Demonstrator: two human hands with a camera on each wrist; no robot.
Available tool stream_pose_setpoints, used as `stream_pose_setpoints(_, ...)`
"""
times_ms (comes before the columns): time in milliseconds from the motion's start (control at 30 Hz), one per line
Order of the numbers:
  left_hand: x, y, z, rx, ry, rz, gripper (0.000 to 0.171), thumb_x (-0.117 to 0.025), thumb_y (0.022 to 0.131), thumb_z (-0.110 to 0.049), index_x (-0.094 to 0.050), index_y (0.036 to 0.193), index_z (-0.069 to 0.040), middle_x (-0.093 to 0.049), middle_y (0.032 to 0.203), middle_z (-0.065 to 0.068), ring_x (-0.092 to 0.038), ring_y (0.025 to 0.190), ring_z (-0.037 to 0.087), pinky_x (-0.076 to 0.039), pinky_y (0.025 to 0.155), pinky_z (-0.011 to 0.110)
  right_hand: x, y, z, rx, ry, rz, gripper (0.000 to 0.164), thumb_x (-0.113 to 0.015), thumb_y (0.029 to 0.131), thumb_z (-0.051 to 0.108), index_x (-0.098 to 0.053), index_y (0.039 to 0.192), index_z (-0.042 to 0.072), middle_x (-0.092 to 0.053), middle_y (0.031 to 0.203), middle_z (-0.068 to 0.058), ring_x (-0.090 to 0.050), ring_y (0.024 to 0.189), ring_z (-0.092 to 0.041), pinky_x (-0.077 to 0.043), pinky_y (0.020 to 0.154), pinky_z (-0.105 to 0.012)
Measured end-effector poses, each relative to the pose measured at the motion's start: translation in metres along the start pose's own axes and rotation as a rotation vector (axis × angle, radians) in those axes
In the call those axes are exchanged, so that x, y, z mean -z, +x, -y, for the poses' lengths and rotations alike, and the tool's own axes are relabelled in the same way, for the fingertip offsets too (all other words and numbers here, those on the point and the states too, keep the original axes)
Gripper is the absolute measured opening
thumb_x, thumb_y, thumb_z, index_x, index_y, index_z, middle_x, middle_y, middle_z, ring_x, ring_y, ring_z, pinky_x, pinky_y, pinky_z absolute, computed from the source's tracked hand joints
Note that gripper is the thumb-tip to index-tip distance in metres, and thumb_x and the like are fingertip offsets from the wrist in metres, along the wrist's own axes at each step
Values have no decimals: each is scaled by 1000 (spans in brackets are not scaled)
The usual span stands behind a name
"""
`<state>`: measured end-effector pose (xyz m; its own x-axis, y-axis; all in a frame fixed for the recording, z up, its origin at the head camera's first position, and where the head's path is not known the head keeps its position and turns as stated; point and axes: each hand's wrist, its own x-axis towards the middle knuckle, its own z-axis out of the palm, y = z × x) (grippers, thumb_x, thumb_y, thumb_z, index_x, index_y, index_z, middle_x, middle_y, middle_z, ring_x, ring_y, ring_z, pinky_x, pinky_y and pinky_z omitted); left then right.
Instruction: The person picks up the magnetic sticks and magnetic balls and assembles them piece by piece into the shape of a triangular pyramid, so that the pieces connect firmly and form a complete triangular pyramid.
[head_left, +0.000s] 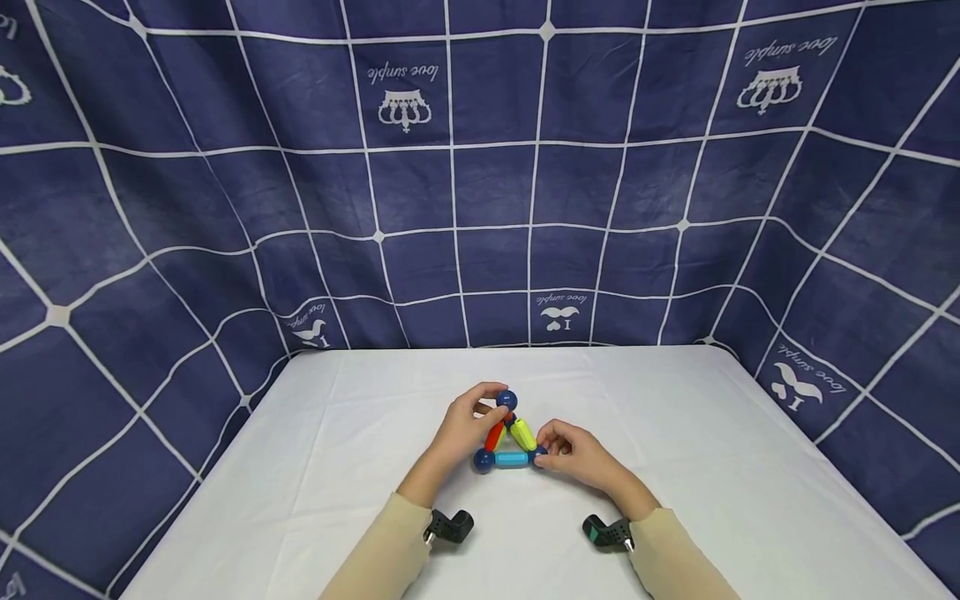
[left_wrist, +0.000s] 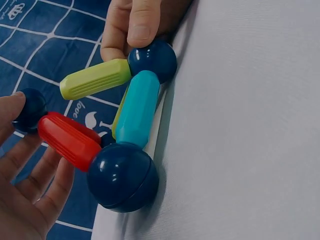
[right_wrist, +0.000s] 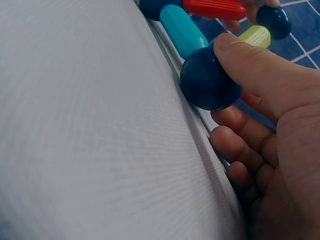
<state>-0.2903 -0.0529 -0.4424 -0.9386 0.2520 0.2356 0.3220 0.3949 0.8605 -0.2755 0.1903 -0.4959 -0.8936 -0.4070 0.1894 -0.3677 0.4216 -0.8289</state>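
Observation:
My left hand [head_left: 463, 425] pinches the top dark blue ball [head_left: 507, 401] of a construction of magnetic-looking sticks and balls. A red stick [left_wrist: 70, 140] runs from that ball down to the lower left blue ball [left_wrist: 122, 177]. The light blue stick [head_left: 512, 458] joins this one to the lower right blue ball [right_wrist: 210, 79], which my right hand [head_left: 576, 454] holds between thumb and fingers. From there a yellow-green stick [left_wrist: 95, 79] slants up, its upper end apart from the top ball in the left wrist view. Another yellow-green stick is partly hidden behind.
The construction stands on a table with a white cloth [head_left: 337, 483]. A dark blue curtain [head_left: 495, 183] with white lines hangs behind and at both sides. Black wrist cameras [head_left: 452, 526] sit on both forearms.

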Motion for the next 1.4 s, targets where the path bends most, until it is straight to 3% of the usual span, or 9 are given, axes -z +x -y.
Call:
stream_pose_setpoints(233, -1, -6, 5, -13, -22, 12, 35, -66, 97, -24, -61, 132, -26, -63, 130, 5, -66, 97, 18, -58, 76, 28, -4, 1, 5, -8, -41, -25, 24, -77, 88, 27, -64, 106, 17, -63, 93, -2, -53, 77, -9, -45, 69, -21)
stream_pose_setpoints(400, 0, -12, 8, -35, -46, 17, 35, -65, 98, -23, -61, 132, -25, -61, 131, 7, -67, 99, 19, -58, 77, 28, -13, 4, 15, 2, -90, -124, 23, -74, 91, 29, -66, 110, 19, -65, 101, -3, -53, 76, -7, -46, 67, -21)
stream_pose_setpoints(567, -1, -15, 11, -41, -77, 22, 37, -65, 98, -21, -60, 134, -21, -59, 131, 8, -68, 100, 20, -58, 79, 27, -20, 4, 18, 9, -125, -186, 18, -75, 90, 24, -70, 107, 20, -64, 98, -1, -52, 75, -6, -47, 67, -20)
stream_pose_setpoints(1133, -2, -18, 11, -76, -71, -8, 36, -67, 95, -14, -63, 130, -21, -59, 122, 8, -68, 103, 23, -58, 82, 29, -19, 4, 16, 45, -161, -188, 22, -73, 91, 24, -69, 113, 21, -64, 97, 4, -53, 78, -6, -48, 70, -21)
stream_pose_setpoints(1400, -7, -20, 10, -75, -66, 34, 38, -67, 96, -14, -62, 133, -22, -58, 125, 5, -66, 103, 21, -57, 84, 31, -19, 2, 15, 58, -163, -189, 22, -72, 92, 25, -70, 114, 22, -65, 96, 5, -53, 78, -5, -48, 70, -21)
